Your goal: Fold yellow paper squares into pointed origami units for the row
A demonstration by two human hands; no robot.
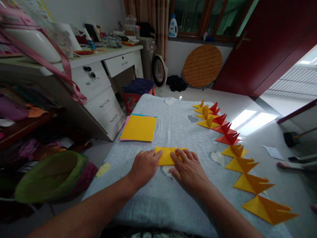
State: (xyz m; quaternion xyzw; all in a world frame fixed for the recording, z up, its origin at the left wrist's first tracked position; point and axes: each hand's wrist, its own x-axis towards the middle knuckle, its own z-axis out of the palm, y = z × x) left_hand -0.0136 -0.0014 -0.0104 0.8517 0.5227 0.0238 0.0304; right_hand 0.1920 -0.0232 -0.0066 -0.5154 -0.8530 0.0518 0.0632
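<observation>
A sheet of yellow origami paper (pixel 165 161), folded into a flat rectangle, lies on the cloth-covered table in front of me. My left hand (pixel 145 166) is closed at its left end, with the thumb on top and the other fingers curled. My right hand (pixel 188 168) rests on the right part of the paper, its fingers stretched over the surface and its thumb apart. Those fingers hide the paper's right end. Beyond my left hand sits a stack of square paper (pixel 139 128), yellow on top with pink and blue edges showing.
Folded yellow paper pieces (pixel 254 178) and red ones (pixel 226 134) run along the table's right side, with more yellow ones (pixel 206 120) behind. A green bin (pixel 49 178) stands at the left, below a white desk (pixel 99 96). A stool (pixel 138 87) is past the far edge.
</observation>
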